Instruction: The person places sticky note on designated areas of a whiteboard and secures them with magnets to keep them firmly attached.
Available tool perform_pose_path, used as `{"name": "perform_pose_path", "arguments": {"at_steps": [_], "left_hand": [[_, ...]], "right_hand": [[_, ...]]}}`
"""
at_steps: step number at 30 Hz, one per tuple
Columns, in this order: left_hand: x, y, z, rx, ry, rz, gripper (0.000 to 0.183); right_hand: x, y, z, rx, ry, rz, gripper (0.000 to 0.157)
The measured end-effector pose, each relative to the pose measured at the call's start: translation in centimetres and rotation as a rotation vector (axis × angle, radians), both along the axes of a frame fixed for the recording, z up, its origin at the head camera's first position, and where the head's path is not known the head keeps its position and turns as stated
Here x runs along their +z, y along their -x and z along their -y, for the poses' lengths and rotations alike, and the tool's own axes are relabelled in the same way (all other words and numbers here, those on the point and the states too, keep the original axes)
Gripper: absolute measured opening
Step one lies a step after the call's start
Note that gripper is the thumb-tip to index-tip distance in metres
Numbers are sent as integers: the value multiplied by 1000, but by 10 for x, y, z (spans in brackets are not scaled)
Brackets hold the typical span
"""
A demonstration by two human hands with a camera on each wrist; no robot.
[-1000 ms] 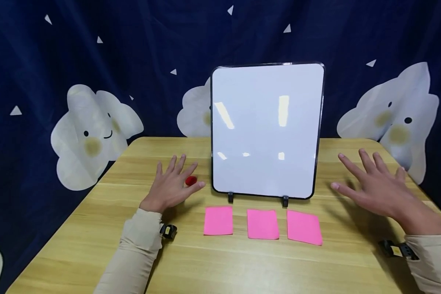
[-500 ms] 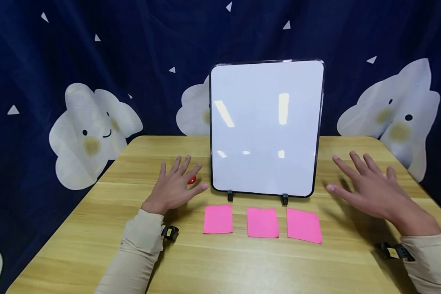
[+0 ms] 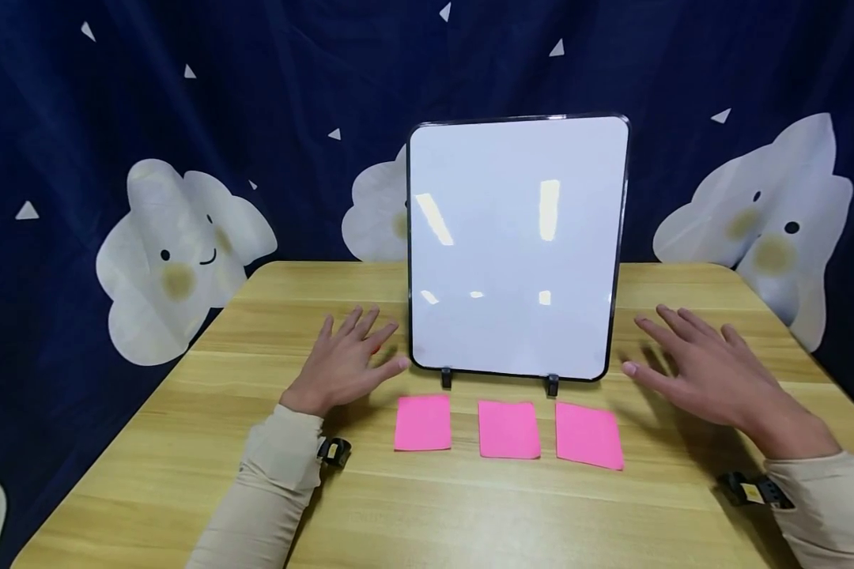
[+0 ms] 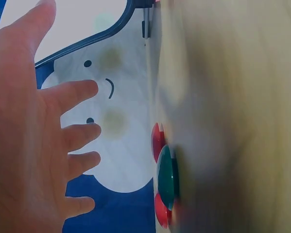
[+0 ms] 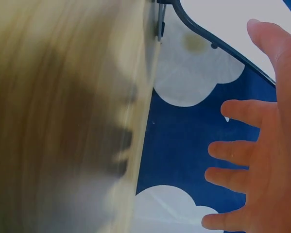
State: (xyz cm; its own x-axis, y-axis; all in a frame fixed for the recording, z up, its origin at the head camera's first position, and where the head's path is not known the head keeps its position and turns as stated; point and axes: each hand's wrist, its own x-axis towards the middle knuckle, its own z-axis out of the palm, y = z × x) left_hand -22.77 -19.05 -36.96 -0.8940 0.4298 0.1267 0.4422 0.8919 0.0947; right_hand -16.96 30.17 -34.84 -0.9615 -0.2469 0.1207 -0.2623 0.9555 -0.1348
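A white board (image 3: 515, 261) with a black rim stands upright on black clip feet (image 3: 552, 386). Three pink paper squares (image 3: 508, 430) lie in a row before it. To the board's left my left hand (image 3: 345, 363) hovers over the table, fingers spread and holding nothing. Beyond that hand, two red round pieces (image 4: 157, 142) and a green round piece (image 4: 168, 178) sit on the tabletop in the left wrist view; in the head view the hand mostly hides them. My right hand (image 3: 715, 383), also bare of any object, hangs above the table right of the board.
The wooden table (image 3: 470, 514) has rounded far corners. Behind it hangs a dark blue curtain (image 3: 292, 79) printed with white clouds and triangles. A small black strapped device (image 3: 334, 452) sits at the left wrist, and another (image 3: 753, 491) at the right.
Both hands have drifted inward, the left one rightward and the right one leftward. The red piece by the left hand is now almost covered. Board and papers stay put.
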Motion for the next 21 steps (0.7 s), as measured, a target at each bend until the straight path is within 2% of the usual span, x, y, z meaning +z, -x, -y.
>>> {"name": "perform_pose_path", "arguments": {"at_steps": [11,17,21], "left_hand": [[-1,-1,-4,-77,-18,-57,78],[-1,-2,-3,-101,-54,-56,75],[-2,-2,-3,-118,-79,-63,67]], "right_hand": [[-1,-2,4,43,-29,-56,79],[0,-3,5,4,-27,-36,75],[0,-3,5,5,-18,-25,72]]}}
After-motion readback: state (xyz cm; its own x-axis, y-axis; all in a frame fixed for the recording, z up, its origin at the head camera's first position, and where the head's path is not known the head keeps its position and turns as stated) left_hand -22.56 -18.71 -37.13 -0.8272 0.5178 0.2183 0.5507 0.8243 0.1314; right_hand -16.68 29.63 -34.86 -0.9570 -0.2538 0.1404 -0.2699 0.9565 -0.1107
